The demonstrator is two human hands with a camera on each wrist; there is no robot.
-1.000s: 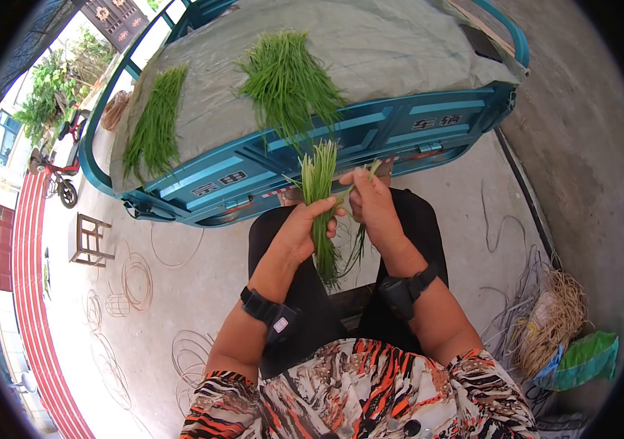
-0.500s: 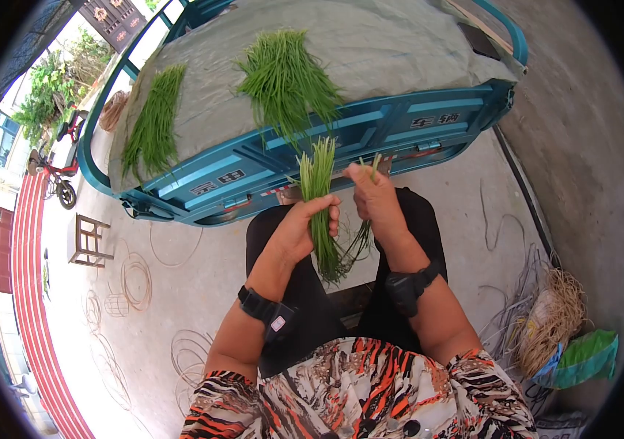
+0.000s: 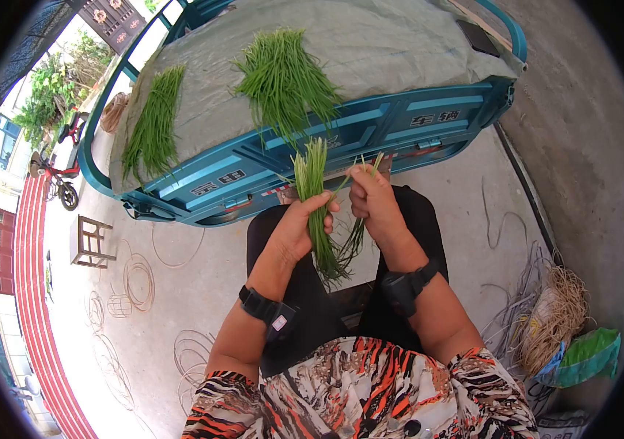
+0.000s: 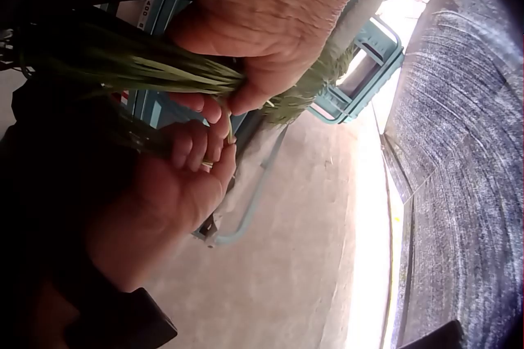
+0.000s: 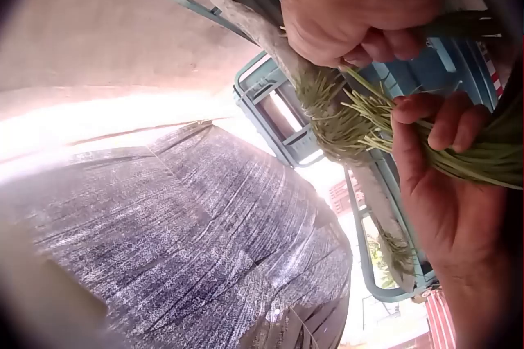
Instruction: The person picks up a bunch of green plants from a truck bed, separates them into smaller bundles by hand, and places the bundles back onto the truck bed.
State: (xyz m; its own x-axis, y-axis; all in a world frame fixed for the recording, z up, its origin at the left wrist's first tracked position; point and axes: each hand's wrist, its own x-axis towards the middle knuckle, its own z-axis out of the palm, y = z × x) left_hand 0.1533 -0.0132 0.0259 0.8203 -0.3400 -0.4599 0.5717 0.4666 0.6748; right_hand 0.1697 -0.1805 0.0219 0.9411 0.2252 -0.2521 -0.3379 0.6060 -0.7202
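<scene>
In the head view my left hand (image 3: 303, 228) grips a bunch of chives (image 3: 315, 168), pale cut ends up and dark leaves hanging below the fist. Just to its right, my right hand (image 3: 377, 201) pinches a few chive stalks between thumb and fingers, their leaves trailing down toward the bunch. A thin stalk stretches across the gap between the hands. The right wrist view shows the left fingers (image 5: 446, 120) wrapped round the bunch. From the left wrist, the right fingers (image 4: 205, 140) appear curled on their few stalks.
A blue cargo tricycle bed (image 3: 370, 132) covered with a grey sheet (image 3: 392, 51) stands ahead. On the sheet lie a large chive pile (image 3: 282, 73), a smaller pile (image 3: 157, 121) and a phone (image 3: 478, 38). A stool (image 3: 92, 240) is left; straw (image 3: 557, 314) and a green bag (image 3: 590, 358) lie right.
The right hand first drew away from the left with its few stalks, then stayed near the same place. Now a stalk spans between the hands, and the bunch's top has shifted slightly left.
</scene>
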